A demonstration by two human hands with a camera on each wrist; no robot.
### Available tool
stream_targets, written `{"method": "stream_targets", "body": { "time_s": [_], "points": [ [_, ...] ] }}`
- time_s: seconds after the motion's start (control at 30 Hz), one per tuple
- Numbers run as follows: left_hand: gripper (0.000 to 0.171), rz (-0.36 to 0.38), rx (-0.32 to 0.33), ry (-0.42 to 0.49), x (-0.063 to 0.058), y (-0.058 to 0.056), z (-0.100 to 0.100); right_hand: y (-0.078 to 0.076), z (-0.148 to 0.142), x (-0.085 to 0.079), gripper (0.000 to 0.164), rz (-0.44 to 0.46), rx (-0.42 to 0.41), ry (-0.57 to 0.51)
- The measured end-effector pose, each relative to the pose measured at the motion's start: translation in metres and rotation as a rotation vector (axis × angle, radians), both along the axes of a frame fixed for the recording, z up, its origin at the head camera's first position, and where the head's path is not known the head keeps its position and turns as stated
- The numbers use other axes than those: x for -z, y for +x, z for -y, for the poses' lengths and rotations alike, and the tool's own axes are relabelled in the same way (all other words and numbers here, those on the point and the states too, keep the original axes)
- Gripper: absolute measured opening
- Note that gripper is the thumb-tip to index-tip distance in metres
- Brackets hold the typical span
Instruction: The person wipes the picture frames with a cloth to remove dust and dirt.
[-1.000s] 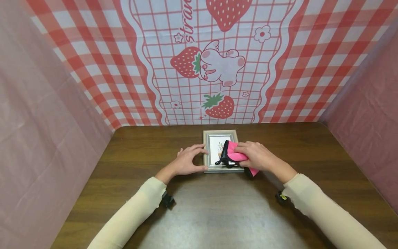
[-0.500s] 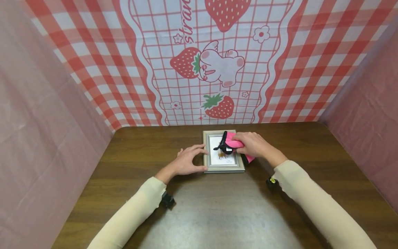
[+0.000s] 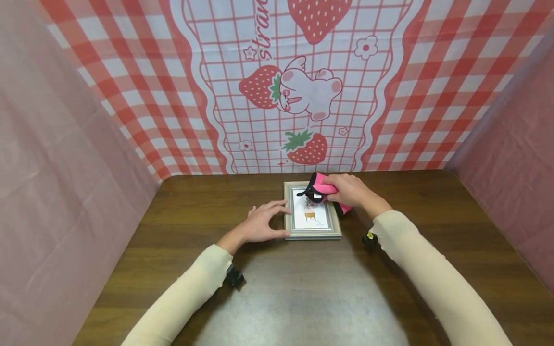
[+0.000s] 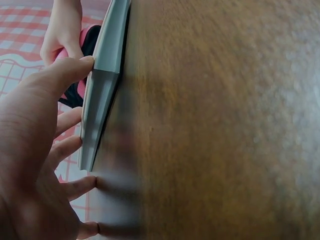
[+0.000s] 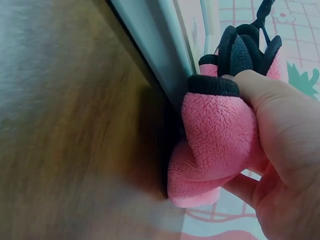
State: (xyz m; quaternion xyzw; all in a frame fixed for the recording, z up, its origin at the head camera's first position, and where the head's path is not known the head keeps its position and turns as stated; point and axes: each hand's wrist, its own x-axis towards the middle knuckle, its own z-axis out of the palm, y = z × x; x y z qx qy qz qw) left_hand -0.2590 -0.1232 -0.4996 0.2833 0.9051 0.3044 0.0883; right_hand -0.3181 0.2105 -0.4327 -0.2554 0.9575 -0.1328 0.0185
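Note:
A picture frame with a pale silvery border lies flat on the wooden table, its print of a potted plant partly covered. My left hand rests at its left side; in the left wrist view the thumb and two fingertips touch the frame's edge while the other fingertips reach the table. My right hand grips a bunched pink cleaning cloth with black trim and a hanging loop. The cloth lies over the frame's upper right part, and some of it drapes past the right edge onto the table.
The brown wooden table extends around the frame. Behind it hangs a red-and-white checked strawberry cloth. Pink drapes close off both sides. Each wrist carries a small black camera.
My right hand has moved the pink cloth away from me, from the frame's lower right up to its top, uncovering the lower print. The left hand and the frame have stayed put.

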Motion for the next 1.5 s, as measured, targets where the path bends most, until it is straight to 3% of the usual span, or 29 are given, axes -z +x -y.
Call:
{"method": "stream_targets", "body": {
  "time_s": [0.1, 0.37, 0.6, 0.7, 0.83, 1.0, 1.27, 1.5],
  "points": [
    [0.067, -0.01, 0.001, 0.0, 0.005, -0.003, 0.0, -0.005, -0.001, 0.0, 0.039, 0.02, 0.029, -0.009],
    [0.067, -0.011, 0.006, -0.005, -0.001, -0.001, -0.002, -0.007, -0.005, 0.006, 0.049, 0.025, 0.055, -0.063],
    [0.065, 0.032, 0.012, -0.014, -0.029, 0.014, -0.007, -0.005, -0.008, 0.007, 0.043, 0.0, 0.04, -0.08],
    [0.064, 0.037, 0.008, -0.035, -0.033, 0.017, -0.008, -0.003, -0.009, 0.008, 0.044, 0.02, 0.05, -0.095],
    [0.064, 0.036, 0.005, -0.025, -0.033, 0.018, -0.008, 0.002, -0.01, 0.01, 0.043, 0.021, 0.049, -0.116],
    [0.067, 0.0, 0.006, 0.007, -0.022, 0.014, -0.004, 0.008, -0.011, 0.013, 0.04, 0.002, 0.023, -0.134],
    [0.066, 0.044, -0.002, -0.022, -0.033, 0.019, -0.006, 0.021, -0.011, 0.01, 0.039, 0.033, -0.002, -0.126],
    [0.068, -0.01, 0.005, 0.013, -0.017, 0.012, -0.002, 0.035, -0.017, 0.014, 0.036, -0.009, -0.075, -0.156]
  ]
}}
